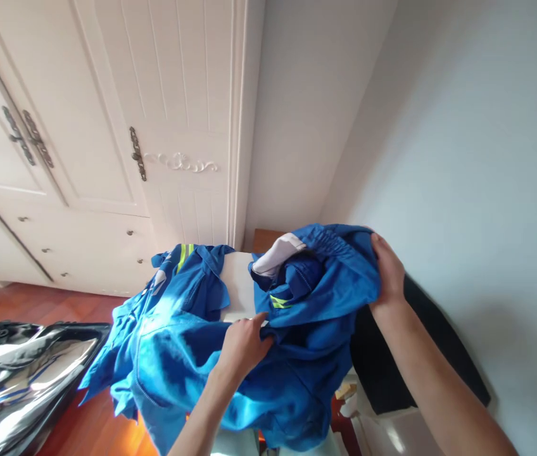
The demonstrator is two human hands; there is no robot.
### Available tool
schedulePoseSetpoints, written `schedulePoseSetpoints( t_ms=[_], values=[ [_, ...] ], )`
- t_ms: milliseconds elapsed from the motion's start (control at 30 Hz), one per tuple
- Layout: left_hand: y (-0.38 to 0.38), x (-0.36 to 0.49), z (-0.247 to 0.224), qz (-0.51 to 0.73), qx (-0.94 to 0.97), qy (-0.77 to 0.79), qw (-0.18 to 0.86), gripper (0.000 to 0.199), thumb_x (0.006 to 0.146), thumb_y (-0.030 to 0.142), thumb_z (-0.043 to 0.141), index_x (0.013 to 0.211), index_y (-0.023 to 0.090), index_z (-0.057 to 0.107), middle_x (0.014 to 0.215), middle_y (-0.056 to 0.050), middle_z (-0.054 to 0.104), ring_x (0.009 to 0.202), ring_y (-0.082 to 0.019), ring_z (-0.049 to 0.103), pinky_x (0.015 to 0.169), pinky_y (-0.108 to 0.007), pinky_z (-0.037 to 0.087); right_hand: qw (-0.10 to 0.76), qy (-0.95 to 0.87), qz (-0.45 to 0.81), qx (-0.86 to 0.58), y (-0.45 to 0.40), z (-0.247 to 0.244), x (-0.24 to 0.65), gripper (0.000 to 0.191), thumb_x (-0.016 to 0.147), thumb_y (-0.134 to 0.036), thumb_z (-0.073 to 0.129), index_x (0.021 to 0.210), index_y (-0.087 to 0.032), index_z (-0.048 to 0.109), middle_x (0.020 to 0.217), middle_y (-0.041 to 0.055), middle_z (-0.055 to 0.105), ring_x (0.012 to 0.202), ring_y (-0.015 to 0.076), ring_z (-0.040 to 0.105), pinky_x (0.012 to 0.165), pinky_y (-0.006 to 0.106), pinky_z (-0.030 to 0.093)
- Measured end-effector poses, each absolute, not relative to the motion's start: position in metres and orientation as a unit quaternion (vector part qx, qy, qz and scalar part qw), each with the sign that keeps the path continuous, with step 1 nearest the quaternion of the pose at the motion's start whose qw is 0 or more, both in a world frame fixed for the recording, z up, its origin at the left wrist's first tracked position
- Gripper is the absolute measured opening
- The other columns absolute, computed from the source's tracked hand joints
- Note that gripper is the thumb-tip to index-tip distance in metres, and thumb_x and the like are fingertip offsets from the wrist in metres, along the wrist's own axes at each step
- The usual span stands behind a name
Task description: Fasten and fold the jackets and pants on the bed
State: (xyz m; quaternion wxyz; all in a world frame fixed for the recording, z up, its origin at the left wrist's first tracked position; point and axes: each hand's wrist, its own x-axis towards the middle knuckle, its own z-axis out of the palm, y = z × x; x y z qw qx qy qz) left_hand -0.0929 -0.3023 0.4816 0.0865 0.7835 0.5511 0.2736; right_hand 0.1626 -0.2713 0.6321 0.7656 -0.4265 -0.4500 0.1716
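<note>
A blue garment (178,354) with yellow-green stripes lies spread over a white surface (239,285), its edges hanging down at the left and front. My left hand (244,345) pinches the cloth near the middle, beside the white surface. On the right, my right hand (387,272) grips the raised edge of the garment, thumb on top and the other fingers hidden behind the fabric. Between the hands the cloth is bunched around an opening, where a white lining and a yellow-green stripe show.
White cabinets (183,82) stand behind, beside a pale wall (487,158). A black shiny bag (26,386) lies on the reddish wooden floor (59,304) at the left. A black object (430,354) is behind my right forearm.
</note>
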Motion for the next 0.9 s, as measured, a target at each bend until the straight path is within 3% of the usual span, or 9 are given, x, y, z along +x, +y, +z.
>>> schedulePoseSetpoints(
  t_ms=[133,200,267,367,500,600,700,800,900],
  values=[
    [-0.33,-0.077,0.48,0.31,0.752,0.544,0.207,0.017,0.084,0.025,0.056,0.083,0.019,0.072,0.074,-0.007,0.072,0.075,-0.026,0.069,0.065,-0.029,0.044,0.703,-0.487,0.15,-0.497,-0.279,0.6,0.175,0.066,0.077,-0.057,0.071,0.132,-0.024,0.057,0.148,0.0093,0.051,0.142,0.0302,0.042,0.117,0.047,0.036],
    [-0.351,-0.07,0.473,0.356,0.723,0.513,0.295,0.017,0.084,0.025,0.055,0.075,0.018,0.067,0.068,-0.004,0.068,0.07,-0.022,0.066,0.061,-0.025,0.04,0.633,-0.562,0.085,-0.526,-0.294,0.568,0.177,0.07,0.079,-0.057,0.07,0.138,-0.025,0.052,0.159,0.0093,0.035,0.149,0.0303,0.027,0.122,0.05,0.026],
    [-0.371,-0.065,0.465,0.397,0.693,0.482,0.36,0.021,0.086,0.029,0.053,0.075,0.017,0.066,0.068,-0.002,0.067,0.069,-0.02,0.063,0.061,-0.024,0.04,0.585,-0.609,0.036,-0.534,-0.314,0.531,0.173,0.07,0.082,-0.054,0.067,0.143,-0.025,0.047,0.163,0.0095,0.026,0.151,0.0302,0.022,0.122,0.053,0.023],
    [-0.394,-0.059,0.451,0.438,0.655,0.459,0.41,0.028,0.088,0.036,0.052,0.09,0.016,0.07,0.08,-0.003,0.072,0.077,-0.022,0.065,0.069,-0.026,0.046,0.572,-0.606,0.053,-0.55,-0.344,0.478,0.158,0.064,0.088,-0.052,0.061,0.143,-0.024,0.044,0.15,0.0145,0.042,0.138,0.0309,0.043,0.109,0.053,0.042],
    [-0.412,-0.053,0.427,0.447,0.636,0.466,0.423,0.039,0.088,0.043,0.053,0.111,0.016,0.071,0.099,-0.009,0.076,0.089,-0.027,0.068,0.083,-0.032,0.053,0.613,-0.503,0.082,-0.604,-0.37,0.442,0.144,0.068,0.084,-0.061,0.062,0.136,-0.018,0.049,0.13,0.0181,0.056,0.118,0.0329,0.058,0.093,0.048,0.052],
    [-0.42,-0.043,0.411,0.433,0.65,0.489,0.389,0.053,0.083,0.047,0.06,0.126,0.017,0.067,0.113,-0.014,0.074,0.1,-0.032,0.069,0.09,-0.039,0.054,0.591,-0.479,0.25,-0.6,-0.379,0.445,0.146,0.082,0.083,-0.073,0.054,0.141,-0.015,0.046,0.112,0.0161,0.066,0.099,0.0315,0.067,0.08,0.044,0.057],
    [-0.424,-0.024,0.406,0.331,0.761,0.408,0.38,0.066,0.075,0.046,0.067,0.136,0.02,0.063,0.112,-0.017,0.074,0.101,-0.036,0.07,0.092,-0.042,0.055,0.517,-0.518,0.35,-0.585,-0.38,0.458,0.147,0.086,0.081,-0.072,0.058,0.146,-0.017,0.045,0.121,0.0151,0.068,0.108,0.0327,0.067,0.091,0.046,0.054],
    [-0.424,-0.009,0.413,0.248,0.83,0.307,0.393,0.054,0.082,0.041,0.057,0.134,0.027,0.065,0.106,-0.015,0.076,0.095,-0.035,0.073,0.087,-0.042,0.058,0.511,-0.552,0.305,-0.584,-0.38,0.471,0.146,0.079,0.074,-0.057,0.074,0.14,-0.019,0.054,0.136,0.0124,0.062,0.128,0.0328,0.055,0.111,0.047,0.04],
    [-0.416,-0.017,0.428,0.274,0.84,0.272,0.382,0.054,0.074,0.05,0.07,0.127,0.042,0.067,0.114,-0.01,0.075,0.103,-0.034,0.071,0.088,-0.039,0.059,0.573,-0.531,0.313,-0.54,-0.393,0.476,0.154,0.062,0.074,-0.048,0.075,0.128,-0.02,0.064,0.127,0.0108,0.068,0.118,0.0315,0.063,0.104,0.045,0.047]
  ],
)
